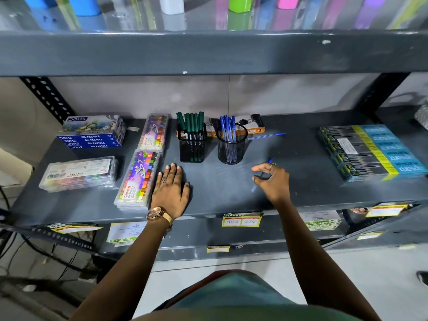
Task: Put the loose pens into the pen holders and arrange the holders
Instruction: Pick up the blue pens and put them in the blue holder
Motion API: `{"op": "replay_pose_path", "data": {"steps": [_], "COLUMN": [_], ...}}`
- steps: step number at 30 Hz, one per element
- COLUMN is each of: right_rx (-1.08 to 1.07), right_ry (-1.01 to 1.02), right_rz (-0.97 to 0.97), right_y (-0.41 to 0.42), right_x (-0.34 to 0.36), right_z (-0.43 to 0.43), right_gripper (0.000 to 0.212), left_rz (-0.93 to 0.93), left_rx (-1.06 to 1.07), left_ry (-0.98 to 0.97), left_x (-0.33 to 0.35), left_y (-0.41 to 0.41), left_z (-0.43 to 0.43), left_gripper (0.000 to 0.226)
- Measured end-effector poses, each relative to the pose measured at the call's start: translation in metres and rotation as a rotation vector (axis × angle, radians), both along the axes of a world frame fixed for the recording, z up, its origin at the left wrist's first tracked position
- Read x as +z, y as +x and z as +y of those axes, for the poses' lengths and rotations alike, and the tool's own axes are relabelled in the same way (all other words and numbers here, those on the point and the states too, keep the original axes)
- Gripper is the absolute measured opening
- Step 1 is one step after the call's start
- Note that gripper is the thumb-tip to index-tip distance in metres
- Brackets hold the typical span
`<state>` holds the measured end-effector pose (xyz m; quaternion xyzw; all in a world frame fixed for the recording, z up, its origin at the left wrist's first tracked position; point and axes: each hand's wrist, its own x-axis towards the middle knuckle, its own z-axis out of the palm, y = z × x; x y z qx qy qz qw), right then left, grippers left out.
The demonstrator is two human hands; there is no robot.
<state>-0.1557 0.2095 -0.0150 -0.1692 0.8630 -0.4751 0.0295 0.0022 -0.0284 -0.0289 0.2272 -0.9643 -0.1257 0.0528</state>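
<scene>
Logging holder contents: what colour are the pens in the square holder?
Dark green pens, clearest in the head view.

The left hand (171, 191) lies palm down and flat, fingers together pointing toward 12 o'clock, thumb spread toward 3 o'clock, with a ring on one finger and a watch (159, 215) on the wrist. The right hand (272, 179) is at its 3 o'clock, raised on its edge with fingers curled toward 9 o'clock and thumb below, pinching a thin blurred pen (262, 173). Both bare forearms reach in from 6 o'clock, converging toward 12 o'clock.
</scene>
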Motion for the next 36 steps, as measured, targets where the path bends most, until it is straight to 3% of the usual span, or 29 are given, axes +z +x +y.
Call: {"op": "replay_pose_path", "data": {"steps": [4,8,13,16,19,23,26,29,36], "right_rx": [-0.135,-0.181,-0.091,-0.146,-0.239,-0.172,-0.081,0.015,0.163], "right_ry": [-0.03,0.347,0.619,0.499,0.258,-0.219,-0.379,-0.357,0.165], "right_rz": [0.004,-0.098,-0.183,-0.117,0.02,0.248,0.371,0.305,0.323], "right_y": [-0.012,-0.037,-0.057,-0.057,-0.058,-0.061,-0.063,-0.067,-0.071], "right_x": [0.008,0.016,0.036,0.049,0.081,0.124,0.13,0.113,0.072], "right_z": [-0.006,-0.013,-0.022,-0.025,-0.031,-0.051,-0.072,-0.089,-0.091], "right_gripper": [0.03,0.062,0.049,0.037,0.042,0.046,0.044,0.049,0.048], "left_rz": [0.0,0.003,0.001,0.002,0.009,0.008,0.004,0.008,0.018], "left_rx": [0.007,0.001,0.002,0.001,0.01,0.006,0.006,0.007,0.008], "left_ry": [0.013,0.005,0.008,0.008,0.011,0.01,0.008,0.021,0.025], "left_x": [-0.001,-0.001,0.0,0.0,0.0,-0.001,0.0,0.001,0.004], "left_y": [0.0,-0.001,0.0,0.0,0.0,0.0,-0.001,0.0,0.001], "left_z": [-0.001,-0.001,-0.001,0.0,0.0,0.0,0.0,0.0,0.001], "left_gripper": [0.07,0.07,0.071,0.07,0.07,0.069,0.069,0.069,0.069]}}
